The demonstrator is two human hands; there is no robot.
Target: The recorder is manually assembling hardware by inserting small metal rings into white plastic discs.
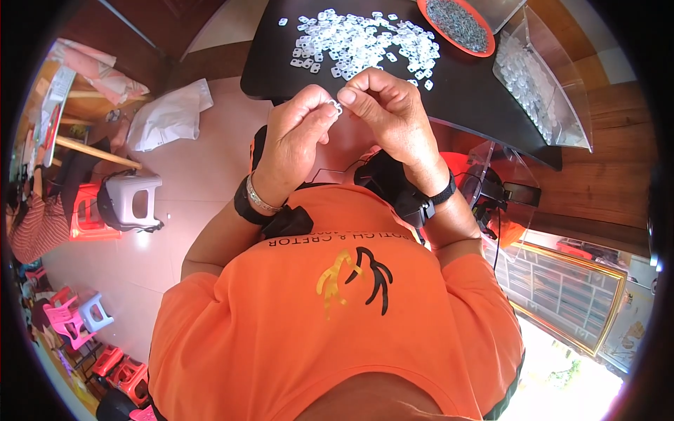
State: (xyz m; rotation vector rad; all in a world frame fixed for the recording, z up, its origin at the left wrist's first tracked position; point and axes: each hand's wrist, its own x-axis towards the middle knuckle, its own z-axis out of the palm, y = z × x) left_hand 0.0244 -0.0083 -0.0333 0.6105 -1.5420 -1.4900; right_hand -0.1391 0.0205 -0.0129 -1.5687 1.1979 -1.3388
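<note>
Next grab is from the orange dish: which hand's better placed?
Likely the right hand: it is nearer the orange dish, while the left hand pinches a small white piece. Whether the right fingertips hold anything is unclear.

L grip (293,137) pinched, R grip (394,118) nr.

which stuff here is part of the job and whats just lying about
Likely part of the job: small piece in the left hand, white pieces on the black table, possibly grey pieces in the orange tray.

Seemingly lying about: white bag, grey stool, pink seat.
</note>
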